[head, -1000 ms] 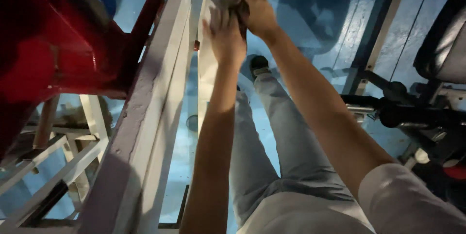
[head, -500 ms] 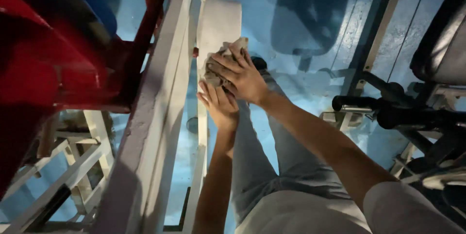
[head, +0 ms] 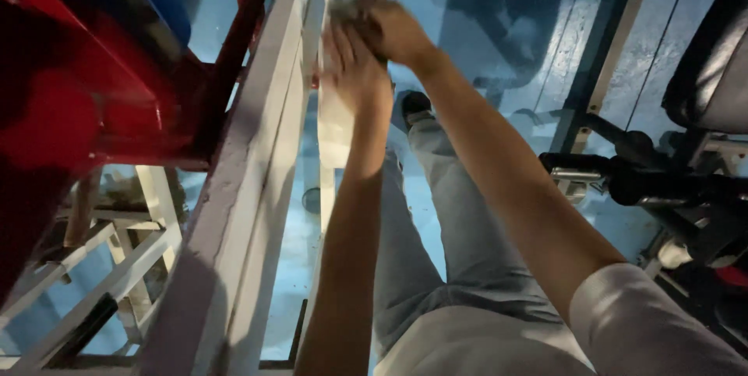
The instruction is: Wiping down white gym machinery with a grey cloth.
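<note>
I see the rag (head: 343, 8) up at the top of the white metal post (head: 333, 123), right under my right hand (head: 389, 29) and just above my left hand (head: 354, 68). Rag sits against the post face, touching it, near the upper end of the frame rail (head: 257, 158).

Rag looks greyish, crumpled, small wad. Blurred by motion, so texture is hard to read. Only a corner of it shows past the fingers.

Right hand: curled over the rag, fingers bent and closed round it, pressing it onto the post. Left hand: flat, fingers together and stretched out, palm laid on the post just below the rag, fingertips touching or almost touching the right hand. I cannot tell if the left hand grips anything; it looks laid flat, holding nothing.

Both forearms reach forward and up from the bottom of the view, the right one crossing over from the lower right.

Around: red machine part (head: 86, 88) on the left, touching the white frame. Blue floor (head: 499, 2) below. Grey trousers (head: 444, 251) and a dark shoe (head: 414, 103) under the arms. Black equipment (head: 662, 189) on the right, well apart from the hands.
</note>
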